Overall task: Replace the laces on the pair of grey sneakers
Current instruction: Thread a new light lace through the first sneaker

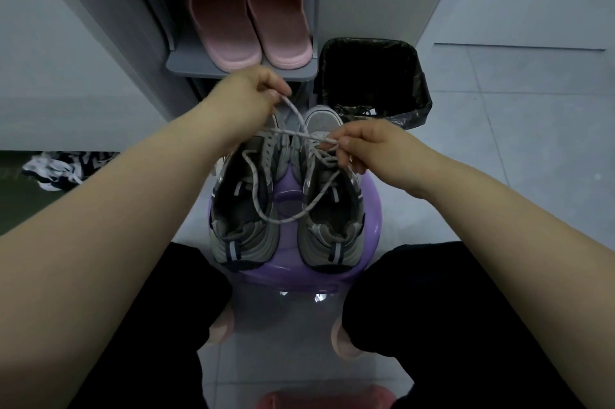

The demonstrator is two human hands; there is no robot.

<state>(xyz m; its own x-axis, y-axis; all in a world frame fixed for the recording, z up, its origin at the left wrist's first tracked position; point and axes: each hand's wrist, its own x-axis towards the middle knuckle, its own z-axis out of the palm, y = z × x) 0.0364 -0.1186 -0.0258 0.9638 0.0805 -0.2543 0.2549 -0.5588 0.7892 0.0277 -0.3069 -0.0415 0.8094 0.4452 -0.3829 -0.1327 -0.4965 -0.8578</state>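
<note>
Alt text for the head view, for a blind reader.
Left hand and right hand each pinch a speckled lace above two grey sneakers on a purple stool. Pink slippers sit on a shelf behind, beside a lined bin.

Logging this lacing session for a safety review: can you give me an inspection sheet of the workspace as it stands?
Surface: purple stool carries both shoes, standing on a pale tiled floor.
Job's things: grey sneakers side by side, heels toward the person; speckled lace hangs in a loose loop over them.
Clutter: patterned cloth on the floor at left.
Grips: left hand pinches the lace up high; right hand pinches it lower.
Cables: nothing seen.
Surroundings: pink slippers on a grey shelf; black-lined bin beside it.
</note>
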